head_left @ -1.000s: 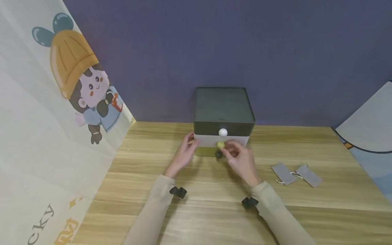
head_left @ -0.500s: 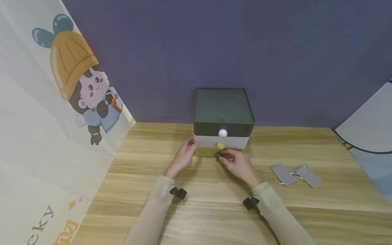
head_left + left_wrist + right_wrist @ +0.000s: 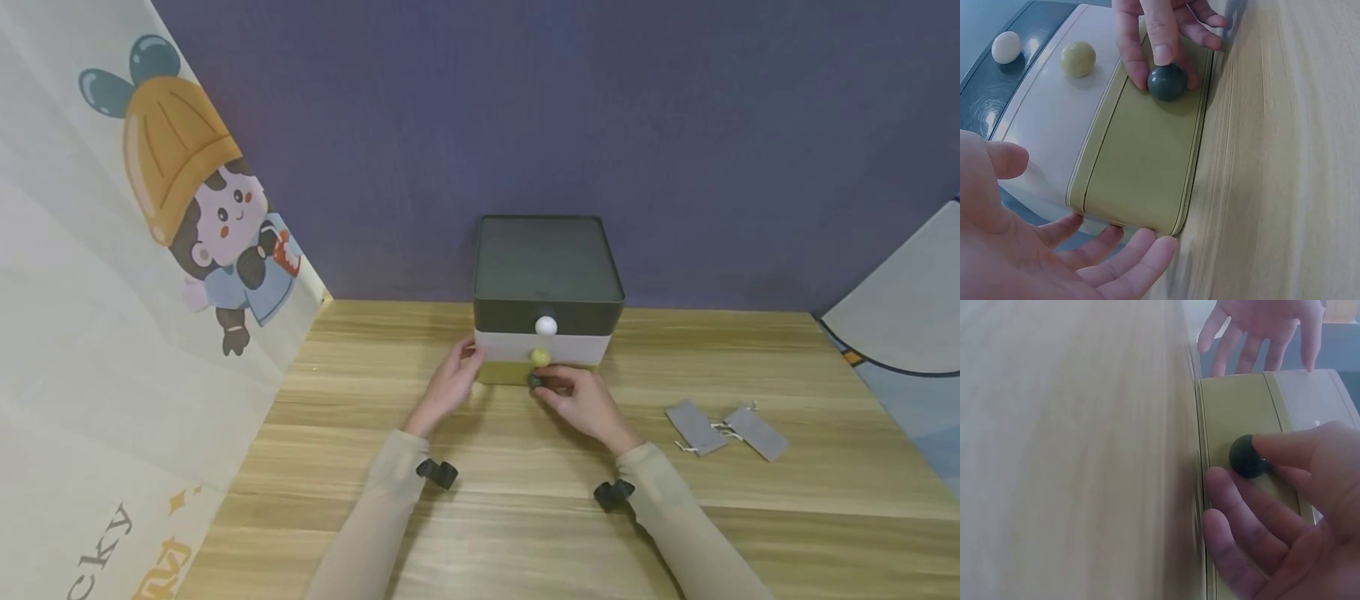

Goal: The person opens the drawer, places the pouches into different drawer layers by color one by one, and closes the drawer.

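Note:
A small three-tier drawer box stands against the purple back wall. Its top tier is dark green with a white knob, the middle one white with a yellow-green knob. The bottom olive drawer has a dark green knob and sits closed. My right hand pinches that dark green knob between thumb and finger, as the right wrist view shows. My left hand rests its extended fingertips against the box's left side, low down, and holds nothing.
Two grey drawstring pouches lie on the wooden table to the right of the box, their white cords touching or overlapping. A pale wall with a cartoon figure borders the table's left edge.
My right hand has moved down from the yellow-green middle knob to the dark green bottom knob and pinches it. The left hand has stayed at the box's side.

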Demonstrator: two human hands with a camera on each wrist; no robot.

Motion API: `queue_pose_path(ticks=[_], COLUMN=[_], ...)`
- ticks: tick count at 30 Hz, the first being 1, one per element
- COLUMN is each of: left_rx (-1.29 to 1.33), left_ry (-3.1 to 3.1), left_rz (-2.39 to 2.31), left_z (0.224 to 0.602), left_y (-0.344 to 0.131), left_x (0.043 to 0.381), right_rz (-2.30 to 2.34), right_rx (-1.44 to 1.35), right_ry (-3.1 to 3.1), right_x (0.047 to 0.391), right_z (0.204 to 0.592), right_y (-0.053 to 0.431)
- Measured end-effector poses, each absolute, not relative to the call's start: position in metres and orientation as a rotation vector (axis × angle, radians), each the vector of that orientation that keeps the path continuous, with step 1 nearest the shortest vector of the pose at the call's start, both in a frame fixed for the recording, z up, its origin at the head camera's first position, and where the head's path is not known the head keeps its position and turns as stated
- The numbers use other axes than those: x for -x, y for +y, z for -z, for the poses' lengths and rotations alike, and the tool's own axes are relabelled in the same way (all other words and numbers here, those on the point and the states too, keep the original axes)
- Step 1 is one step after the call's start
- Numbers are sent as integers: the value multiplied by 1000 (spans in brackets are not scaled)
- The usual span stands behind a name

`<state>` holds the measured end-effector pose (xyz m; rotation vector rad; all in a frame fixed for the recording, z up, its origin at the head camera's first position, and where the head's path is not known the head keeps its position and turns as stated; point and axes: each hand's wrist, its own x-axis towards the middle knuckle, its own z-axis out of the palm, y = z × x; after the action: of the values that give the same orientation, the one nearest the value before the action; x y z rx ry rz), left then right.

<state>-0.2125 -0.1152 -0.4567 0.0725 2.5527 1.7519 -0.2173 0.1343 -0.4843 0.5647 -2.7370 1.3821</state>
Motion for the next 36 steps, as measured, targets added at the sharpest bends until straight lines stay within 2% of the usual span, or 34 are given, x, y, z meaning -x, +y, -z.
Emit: queue_pose_path(ticks=[36], left_rx=[-75], left_ry=[2544], left_rz=[-1711], left_z=[455], left_y=[-116], left_x=[210], right_rz=[-1672], right_rx=[-501], right_ry=[-2728], right_x=[207], right_z=[486], right_y=[136])
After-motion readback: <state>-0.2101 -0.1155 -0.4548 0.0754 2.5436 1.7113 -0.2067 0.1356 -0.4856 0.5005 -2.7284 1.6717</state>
